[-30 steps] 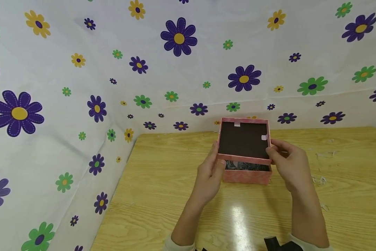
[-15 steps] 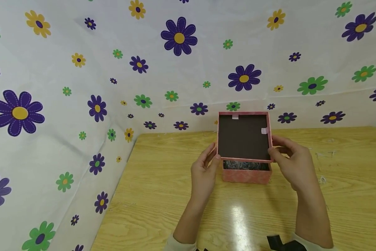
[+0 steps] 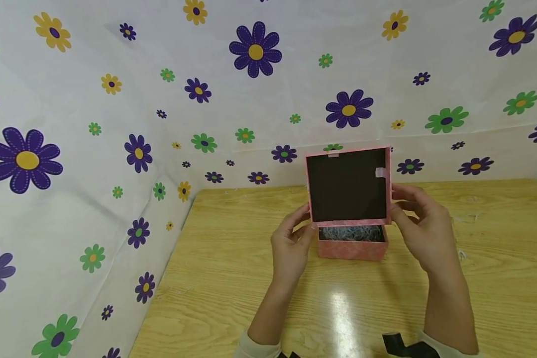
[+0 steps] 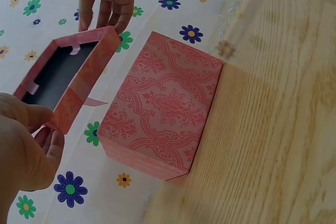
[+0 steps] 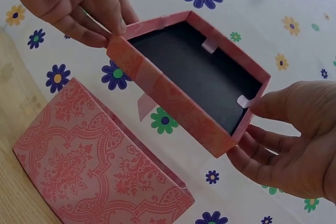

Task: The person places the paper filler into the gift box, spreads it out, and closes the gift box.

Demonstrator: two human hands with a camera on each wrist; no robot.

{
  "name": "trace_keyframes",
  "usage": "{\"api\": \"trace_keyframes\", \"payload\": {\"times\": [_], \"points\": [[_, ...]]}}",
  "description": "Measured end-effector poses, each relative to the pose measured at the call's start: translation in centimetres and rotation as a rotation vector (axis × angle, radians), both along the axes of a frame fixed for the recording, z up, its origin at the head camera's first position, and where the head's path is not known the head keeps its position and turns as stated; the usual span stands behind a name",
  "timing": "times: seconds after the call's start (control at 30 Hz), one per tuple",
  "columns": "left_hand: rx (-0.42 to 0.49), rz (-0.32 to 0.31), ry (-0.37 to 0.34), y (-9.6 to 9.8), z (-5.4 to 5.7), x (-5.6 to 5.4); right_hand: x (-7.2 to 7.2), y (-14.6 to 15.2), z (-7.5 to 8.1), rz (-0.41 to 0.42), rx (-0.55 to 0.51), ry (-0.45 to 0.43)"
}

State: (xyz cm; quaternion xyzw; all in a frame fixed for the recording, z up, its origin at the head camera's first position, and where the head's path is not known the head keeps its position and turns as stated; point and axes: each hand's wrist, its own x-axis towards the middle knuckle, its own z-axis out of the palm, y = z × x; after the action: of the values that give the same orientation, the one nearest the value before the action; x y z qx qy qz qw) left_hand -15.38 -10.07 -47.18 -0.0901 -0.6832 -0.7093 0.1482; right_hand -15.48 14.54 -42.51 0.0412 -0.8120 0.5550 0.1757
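Both hands hold a pink box lid (image 3: 347, 186) above and behind its base, with the black inside facing the head camera. My left hand (image 3: 291, 246) pinches the lid's lower left corner between thumb and fingers. At the right side, my right hand (image 3: 422, 228) grips the lid's edge the same way. Small pale ribbon tabs (image 5: 210, 45) lie against the black lining, and a ribbon end (image 5: 145, 106) hangs from the rim. The pink patterned box base (image 4: 163, 103) stands upright on the table, apart from the lid. Grey shredded paper filler (image 3: 351, 232) shows inside it.
The box stands on a light wooden table (image 3: 232, 258). White scraps of shredded paper (image 3: 462, 254) lie to the right of it. Behind and to the left hangs a white cloth (image 3: 268, 99) printed with flowers.
Both hands have raised the lid and tipped it more upright, and its right side now sits higher. More of the shredded paper in the base shows. The base has stayed in place.
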Motion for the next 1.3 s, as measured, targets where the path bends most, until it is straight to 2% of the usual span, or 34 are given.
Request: {"api": "trace_keyframes", "payload": {"times": [0.1,0.2,0.3,0.4,0.6,0.8,0.97,1.1,1.2,1.3], "points": [[0.02,-0.017,0.003,-0.1,-0.1,-0.1,0.0,0.0,0.0,0.031,-0.052,0.009],[0.019,-0.039,-0.041,-0.2,0.0,0.0,0.0,0.2,0.0,0.087,-0.153,-0.004],[-0.011,-0.051,-0.078,-0.3,0.2,0.1,0.1,0.5,0.0,0.142,-0.197,-0.049],[-0.04,-0.049,-0.085,-0.4,0.3,0.1,0.1,0.7,0.0,0.162,-0.185,-0.101],[-0.03,-0.054,-0.08,-0.5,0.5,0.0,0.0,0.7,0.4,0.165,-0.136,-0.186],[-0.135,-0.018,-0.035,-0.6,0.2,-0.1,-0.2,1.0,0.4,0.203,-0.194,-0.234],[-0.214,0.006,-0.014,-0.7,0.4,-0.2,-0.3,1.8,0.0,0.259,-0.218,-0.212],[-0.225,0.002,-0.038,-0.9,0.7,-0.3,-0.2,2.6,-0.1,0.291,-0.162,-0.186],[-0.225,-0.012,-0.064,-1.0,0.8,-0.2,-0.1,2.8,0.0,0.322,-0.097,-0.181],[-0.228,-0.051,-0.08,-1.2,1.0,-0.2,0.0,2.8,0.2,0.39,-0.08,-0.157]]}}
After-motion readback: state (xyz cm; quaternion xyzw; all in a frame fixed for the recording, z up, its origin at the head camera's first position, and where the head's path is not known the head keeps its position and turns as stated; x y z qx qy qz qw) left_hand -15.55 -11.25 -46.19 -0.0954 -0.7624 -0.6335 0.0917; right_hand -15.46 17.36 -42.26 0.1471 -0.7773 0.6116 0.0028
